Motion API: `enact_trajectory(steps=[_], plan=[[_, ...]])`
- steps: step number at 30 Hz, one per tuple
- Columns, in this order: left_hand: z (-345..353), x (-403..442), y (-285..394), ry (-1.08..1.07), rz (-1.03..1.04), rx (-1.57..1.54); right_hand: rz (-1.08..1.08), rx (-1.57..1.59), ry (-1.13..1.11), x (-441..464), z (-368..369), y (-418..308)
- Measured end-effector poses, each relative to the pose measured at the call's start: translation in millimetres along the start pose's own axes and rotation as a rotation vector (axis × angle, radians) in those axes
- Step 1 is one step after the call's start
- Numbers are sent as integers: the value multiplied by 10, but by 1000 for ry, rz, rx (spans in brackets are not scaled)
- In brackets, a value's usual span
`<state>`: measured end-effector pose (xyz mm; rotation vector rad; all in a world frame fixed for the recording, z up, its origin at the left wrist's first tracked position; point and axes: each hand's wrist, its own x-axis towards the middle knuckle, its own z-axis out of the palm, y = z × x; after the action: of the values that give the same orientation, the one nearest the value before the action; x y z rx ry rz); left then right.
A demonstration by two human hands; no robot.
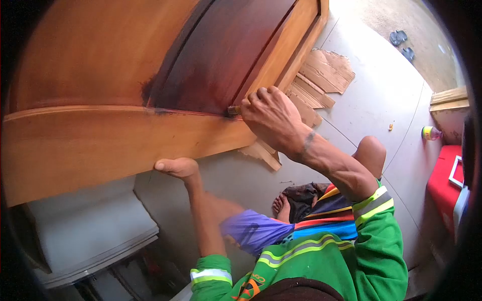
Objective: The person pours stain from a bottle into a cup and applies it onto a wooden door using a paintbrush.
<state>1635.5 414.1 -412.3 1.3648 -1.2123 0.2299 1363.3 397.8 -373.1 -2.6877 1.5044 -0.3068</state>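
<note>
My right hand (271, 116) is closed round a small brush (234, 110), its dark bristles touching the lower corner of a dark-stained panel (216, 55) in a wooden door (115, 138). The handle is mostly hidden in the fist. Dark stain spreads past the panel's curved left edge onto the orange-brown wood. Below the door's lower edge is my left hand (176, 167), its thumb against that edge; its other fingers are hidden under the wood.
Torn cardboard (326, 70) lies beneath the door's right side on the tiled floor (366, 115). At the right are a red cooler (444, 175) and a bottle (431, 133). Slippers (398, 37) lie at the top right. White boards (95, 226) stand lower left.
</note>
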Motion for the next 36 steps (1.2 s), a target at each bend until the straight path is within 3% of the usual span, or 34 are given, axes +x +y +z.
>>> enact_trajectory(steps=[4,8,10,12,15,16,17,18,19,20,22,24,26,27,29,30,33,34,35,36], plan=[[28,15,56,12,22,77,25,126,39,-40,136,84],[122,26,173,-5,-14,-84,41,354,99,-130,280,337],[85,55,181,-84,9,-86,209,438,91,-77,428,613],[128,68,185,-23,18,-60,356,454,204,-159,509,875],[137,47,132,23,9,-28,641,424,451,-298,644,772],[122,37,97,16,2,-22,736,510,397,-290,683,584],[73,35,32,-12,-11,-4,698,595,388,-271,866,396],[43,29,-36,-42,-27,12,604,446,205,-240,1038,141],[-12,32,-115,-76,-42,34,433,644,380,-330,880,-122],[-34,32,-159,-101,-44,42,410,744,258,-392,753,-310],[-30,50,-99,-126,-34,36,337,798,9,-502,458,-357],[58,75,86,-105,7,-23,316,641,1,-423,598,97],[140,96,238,-85,31,-90,335,822,125,-188,506,767],[165,103,271,-76,37,-123,310,695,195,-75,590,1155],[149,119,275,-77,61,-165,619,763,236,-12,480,1508],[143,134,275,-82,82,-179,626,780,339,-37,554,1641],[146,150,267,-75,99,-228,786,764,381,-151,705,1409],[161,158,280,-72,100,-252,624,741,551,-169,938,1227],[144,173,276,-91,114,-236,447,512,677,-211,1000,844],[102,191,253,-110,131,-222,434,478,597,-315,1084,441]])
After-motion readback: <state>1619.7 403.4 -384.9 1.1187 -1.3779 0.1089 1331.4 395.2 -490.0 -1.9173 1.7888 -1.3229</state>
